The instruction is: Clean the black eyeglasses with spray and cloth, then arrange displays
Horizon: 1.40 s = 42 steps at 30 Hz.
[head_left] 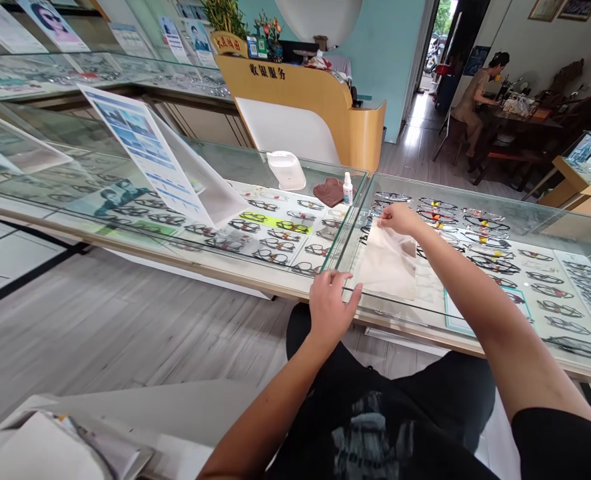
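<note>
My right hand [401,220] pinches the far left corner of a pale cream cloth [388,263] that lies spread on the glass display counter [270,280]. At the counter's near edge my left hand [331,303] rests with its fingers apart, holding nothing, just left of the cloth. Beyond the hands a small white spray bottle [348,189] stands upright on the glass. Beside it lies a crumpled brown cloth [329,193]. Further left is a white plastic case or holder [286,170].
Rows of eyeglasses [495,265] sit under the glass. A folded display card [148,150] stands on the left. Behind the counter is a wooden cashier desk [300,87]. At the far right a person [480,100] sits at a table. Papers [40,447] lie at the lower left.
</note>
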Available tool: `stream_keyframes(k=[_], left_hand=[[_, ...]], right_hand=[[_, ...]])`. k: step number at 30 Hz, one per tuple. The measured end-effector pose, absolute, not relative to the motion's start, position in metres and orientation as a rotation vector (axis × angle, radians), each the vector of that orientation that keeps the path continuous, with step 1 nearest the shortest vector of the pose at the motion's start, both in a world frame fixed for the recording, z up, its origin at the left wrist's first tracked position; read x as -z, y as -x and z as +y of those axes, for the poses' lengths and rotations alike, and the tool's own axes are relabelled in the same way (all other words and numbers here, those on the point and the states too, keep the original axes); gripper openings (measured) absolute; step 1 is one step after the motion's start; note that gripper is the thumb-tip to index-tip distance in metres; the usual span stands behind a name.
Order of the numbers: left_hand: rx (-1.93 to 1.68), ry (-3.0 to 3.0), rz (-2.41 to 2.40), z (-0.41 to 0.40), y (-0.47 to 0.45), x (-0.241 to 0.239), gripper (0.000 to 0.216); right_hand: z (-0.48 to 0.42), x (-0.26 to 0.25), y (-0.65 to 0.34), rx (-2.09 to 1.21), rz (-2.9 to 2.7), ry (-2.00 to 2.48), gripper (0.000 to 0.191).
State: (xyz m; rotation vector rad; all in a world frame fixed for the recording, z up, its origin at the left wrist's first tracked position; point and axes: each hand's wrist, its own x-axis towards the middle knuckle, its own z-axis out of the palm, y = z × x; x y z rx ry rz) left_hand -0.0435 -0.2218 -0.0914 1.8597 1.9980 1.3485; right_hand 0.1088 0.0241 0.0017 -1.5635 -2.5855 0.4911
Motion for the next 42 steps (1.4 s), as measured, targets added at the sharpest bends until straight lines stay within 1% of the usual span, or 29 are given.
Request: stream_keyframes(k=[3,6,10,14,18,22,30,37,39,42], left_hand=[[-1.176,-2.236,1.832,-0.213,0.048,0.096,0.037],[-1.046,-2.349,1.656,-0.211,0.055,0.098,0.032],[-1.027,-2.148,1.586,-0.188,0.068,0.080,0.032],[-1.098,-1.889,1.614,-0.122,0.077,0.048,0.026],[-1.120,-1.841,1.535,-0.055,0.077,0.030,0.036],[-1.060,-1.740,1.392,-0.020,0.073,0.032,0.039],[-1.004,-1.612,1.235,-0.001,0.078,0.045,0.058],[-1.026,-1.669,1.238,0.007,0.082,0.043,0.055],[-1.036,-1.692,1.237,0.007,0.082,0.041,0.054],[-1.046,-1.717,1.236,0.006,0.083,0.038,0.052]], right_hand=[[0.023,-0.001,-0.108,-0.476,-2.587,1.552,0.014],[0.022,-0.001,-0.110,-0.461,-2.591,1.522,0.014],[0.018,-0.001,-0.114,-0.440,-2.607,1.453,0.015],[0.015,-0.003,-0.116,-0.420,-2.630,1.392,0.016],[0.011,-0.006,-0.118,-0.400,-2.649,1.342,0.019],[0.010,-0.007,-0.119,-0.381,-2.642,1.332,0.021],[0.014,-0.003,-0.121,-0.469,-2.600,1.247,0.021],[0.018,-0.002,-0.130,-0.621,-2.530,1.210,0.018],[0.019,-0.004,-0.139,-0.665,-2.564,1.227,0.021],[0.020,-0.007,-0.160,-0.705,-2.641,1.301,0.030]])
